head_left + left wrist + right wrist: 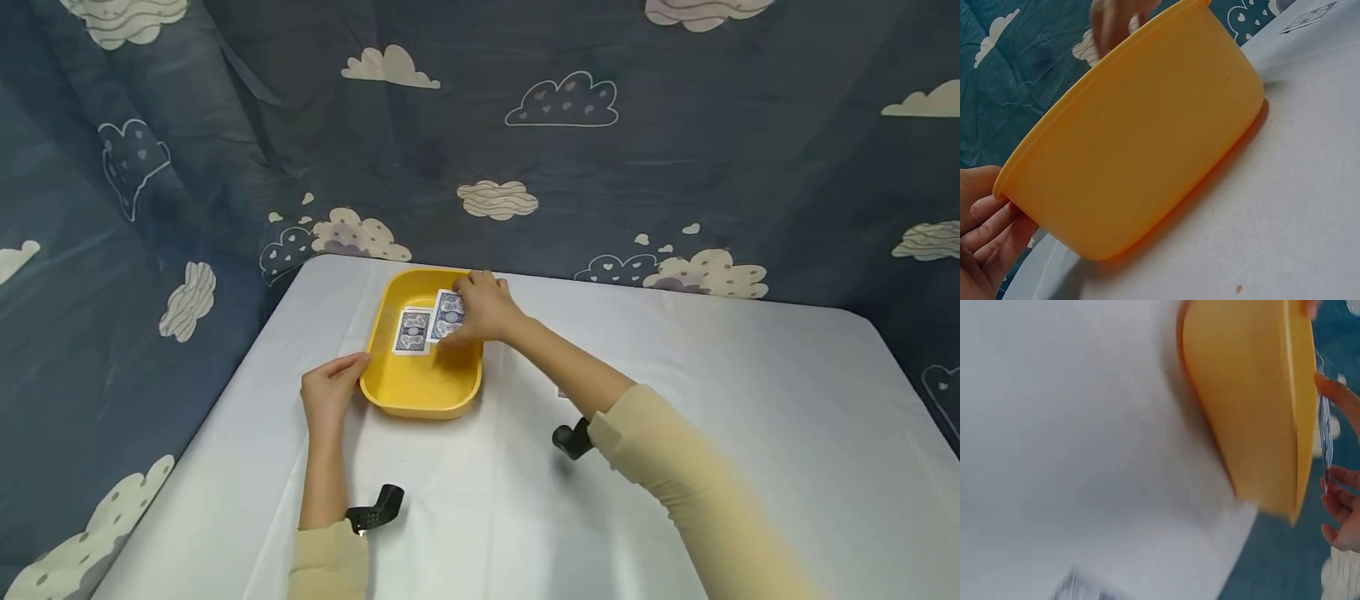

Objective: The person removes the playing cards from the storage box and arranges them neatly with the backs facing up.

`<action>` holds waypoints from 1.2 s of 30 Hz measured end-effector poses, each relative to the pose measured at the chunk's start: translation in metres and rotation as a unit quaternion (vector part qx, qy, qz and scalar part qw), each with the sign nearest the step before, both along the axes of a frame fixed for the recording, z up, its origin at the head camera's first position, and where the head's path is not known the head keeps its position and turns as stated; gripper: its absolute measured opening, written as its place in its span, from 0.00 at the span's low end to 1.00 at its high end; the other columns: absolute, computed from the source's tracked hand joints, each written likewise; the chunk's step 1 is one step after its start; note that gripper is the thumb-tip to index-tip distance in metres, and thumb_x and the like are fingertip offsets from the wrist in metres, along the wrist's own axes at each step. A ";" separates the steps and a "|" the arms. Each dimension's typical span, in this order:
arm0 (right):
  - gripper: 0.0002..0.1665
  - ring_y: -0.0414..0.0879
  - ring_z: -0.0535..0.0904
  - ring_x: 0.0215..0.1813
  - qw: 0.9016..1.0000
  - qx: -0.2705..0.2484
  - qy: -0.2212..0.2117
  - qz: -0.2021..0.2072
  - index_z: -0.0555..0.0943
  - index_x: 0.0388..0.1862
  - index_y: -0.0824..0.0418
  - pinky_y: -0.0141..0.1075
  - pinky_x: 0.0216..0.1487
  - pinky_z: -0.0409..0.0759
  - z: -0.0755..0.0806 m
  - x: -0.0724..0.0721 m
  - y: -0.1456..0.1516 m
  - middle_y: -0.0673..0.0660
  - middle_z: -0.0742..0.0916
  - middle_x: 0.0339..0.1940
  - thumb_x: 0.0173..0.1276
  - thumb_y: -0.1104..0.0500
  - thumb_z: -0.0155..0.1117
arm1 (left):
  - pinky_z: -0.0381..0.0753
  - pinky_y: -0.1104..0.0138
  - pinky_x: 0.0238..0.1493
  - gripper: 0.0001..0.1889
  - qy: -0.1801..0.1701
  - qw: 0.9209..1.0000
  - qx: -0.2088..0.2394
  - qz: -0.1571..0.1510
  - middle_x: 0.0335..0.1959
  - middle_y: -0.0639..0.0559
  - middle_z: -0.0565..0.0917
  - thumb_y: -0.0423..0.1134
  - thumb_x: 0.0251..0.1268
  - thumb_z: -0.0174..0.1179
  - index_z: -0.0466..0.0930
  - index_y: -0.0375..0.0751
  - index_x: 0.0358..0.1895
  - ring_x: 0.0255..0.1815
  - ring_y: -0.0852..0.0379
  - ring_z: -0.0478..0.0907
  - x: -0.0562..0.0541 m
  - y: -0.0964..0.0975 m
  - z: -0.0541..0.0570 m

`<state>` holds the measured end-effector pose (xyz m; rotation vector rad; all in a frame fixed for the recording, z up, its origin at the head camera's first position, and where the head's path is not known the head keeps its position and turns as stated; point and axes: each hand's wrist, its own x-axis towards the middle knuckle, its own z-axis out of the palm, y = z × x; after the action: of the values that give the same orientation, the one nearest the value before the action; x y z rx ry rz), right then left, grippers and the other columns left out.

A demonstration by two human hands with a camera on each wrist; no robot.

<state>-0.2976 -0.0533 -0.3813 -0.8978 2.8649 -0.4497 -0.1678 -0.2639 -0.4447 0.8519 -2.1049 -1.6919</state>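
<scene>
A yellow plastic tray [420,393] with raised walls stands on the white table. My left hand [330,392] pinches its left rim, thumb on top and fingers below, as the left wrist view shows on the tray wall [1147,137]. Above the tray, my right hand [486,310] holds a blue-backed playing card [447,312] by its ends between thumb and fingers. The right wrist view shows this held card [1325,434] edge-on, just past the tray's rim. Inside the tray lies another playing card [412,333], its patterned back up.
Right of the tray, another card [1310,17] lies on the white tablecloth [465,508]; my right forearm mostly covers it in the head view. A dark cloud-print curtain [450,150] hangs behind the table. Black wrist cameras [378,508] sit on both forearms.
</scene>
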 end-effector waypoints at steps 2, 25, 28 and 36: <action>0.56 0.51 0.65 0.53 1.000 0.004 0.013 -0.009 0.71 0.58 0.61 0.44 0.53 0.63 0.003 -0.004 0.018 0.57 0.75 0.51 0.33 0.32 0.76 | 0.79 0.75 0.29 0.18 -0.009 1.000 -0.003 0.004 0.32 0.50 0.86 0.47 0.50 0.69 0.85 0.38 0.41 0.25 0.69 0.78 0.002 -0.002 -0.001; 0.57 0.60 0.69 0.56 0.996 0.033 -0.033 -0.077 0.71 0.58 0.65 0.58 0.57 0.67 -0.045 0.023 0.241 0.65 0.76 0.54 0.31 0.35 0.78 | 0.77 0.81 0.27 0.26 -0.004 1.000 0.012 0.019 0.22 0.70 0.82 0.56 0.43 0.70 0.85 0.40 0.42 0.25 0.73 0.78 0.011 -0.014 0.000; 0.56 0.59 0.68 0.56 0.998 0.016 -0.039 -0.056 0.71 0.58 0.64 0.56 0.57 0.66 -0.052 0.027 0.245 0.64 0.76 0.54 0.31 0.38 0.80 | 0.78 0.80 0.26 0.24 0.000 1.000 0.022 0.020 0.20 0.71 0.81 0.52 0.45 0.71 0.85 0.37 0.42 0.25 0.72 0.78 0.010 -0.010 0.002; 0.54 0.60 0.65 0.60 0.996 0.024 -0.054 -0.066 0.73 0.59 0.63 0.57 0.60 0.64 -0.060 0.036 0.256 0.63 0.74 0.57 0.32 0.38 0.79 | 0.78 0.79 0.28 0.24 -0.018 0.999 0.033 -0.003 0.19 0.72 0.80 0.49 0.48 0.70 0.83 0.34 0.45 0.25 0.72 0.78 0.005 0.003 0.006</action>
<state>-0.2617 0.2027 -0.4414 -0.6581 2.8335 -0.4260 -0.1627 -0.2612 -0.4392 0.9033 -2.0869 -1.7703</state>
